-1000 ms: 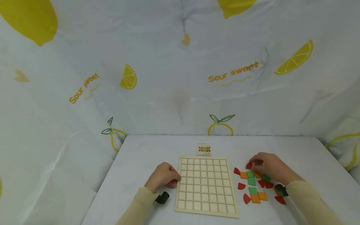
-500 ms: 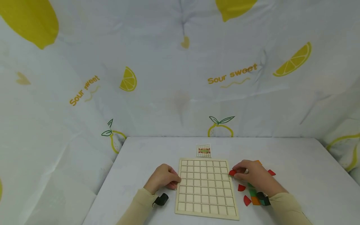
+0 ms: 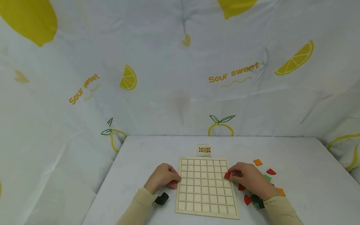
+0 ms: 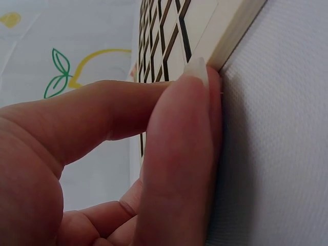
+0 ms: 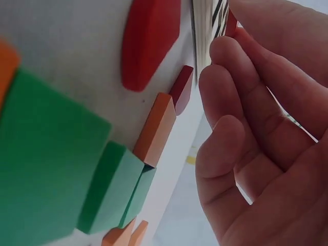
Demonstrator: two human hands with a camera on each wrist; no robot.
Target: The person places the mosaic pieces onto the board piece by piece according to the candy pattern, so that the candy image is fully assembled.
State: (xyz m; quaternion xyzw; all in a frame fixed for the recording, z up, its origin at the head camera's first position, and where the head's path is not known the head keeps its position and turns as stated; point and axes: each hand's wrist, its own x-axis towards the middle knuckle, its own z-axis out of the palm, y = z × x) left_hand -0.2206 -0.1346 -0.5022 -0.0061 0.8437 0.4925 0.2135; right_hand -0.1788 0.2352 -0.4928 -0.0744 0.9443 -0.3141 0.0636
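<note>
A pale wooden grid board (image 3: 205,189) lies flat on the white table. My left hand (image 3: 163,177) pinches its left edge; in the left wrist view, thumb (image 4: 179,128) and forefinger meet at the rim of the board (image 4: 230,31). My right hand (image 3: 250,179) pinches a red quarter-circle tile (image 3: 227,175) over the right edge of the board, about the third row down. Only a sliver of this red tile (image 5: 232,23) shows in the right wrist view. Whether it touches the board cannot be told.
Loose tiles lie right of the board, partly hidden under my right hand: an orange square (image 3: 257,162), a red quarter-circle (image 3: 271,171), a green tile (image 3: 267,177) and several others. A small pattern card (image 3: 203,150) lies beyond the board. A lemon-print cloth (image 3: 174,93) stands behind the table.
My right hand has carried the red quarter-circle tile left from among the loose tiles to the right edge of the board. The left hand keeps its place on the board.
</note>
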